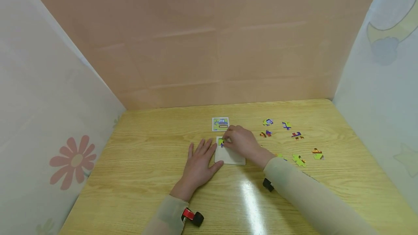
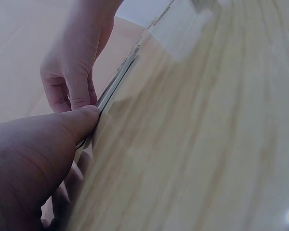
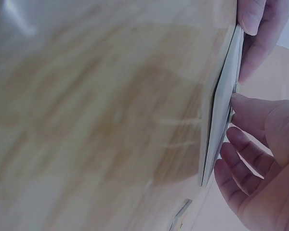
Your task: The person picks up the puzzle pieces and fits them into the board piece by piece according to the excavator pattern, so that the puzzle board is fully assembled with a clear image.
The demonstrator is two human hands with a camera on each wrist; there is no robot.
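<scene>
A white puzzle tray (image 1: 230,157) lies on the table between the two hands. In its upper left corner is a green, yellow and blue puzzle piece (image 1: 221,142). My right hand (image 1: 243,141) pinches this piece at the tray, thumb and forefinger close together, the other fingers bent loosely in the right wrist view. My left hand (image 1: 199,166) rests flat at the tray's left side, fingers stretched forward, its thumb touching the lower left corner. The left wrist view shows the thumb (image 2: 84,120) on the tray's edge. The right hand covers part of the tray.
Just behind the tray lies a small picture card (image 1: 220,124) of a blue vehicle. Several loose puzzle pieces are scattered to the right, among them a green one (image 1: 298,160) and a striped one (image 1: 297,135). The right forearm partly covers others. Covered walls enclose the wooden table (image 1: 147,148).
</scene>
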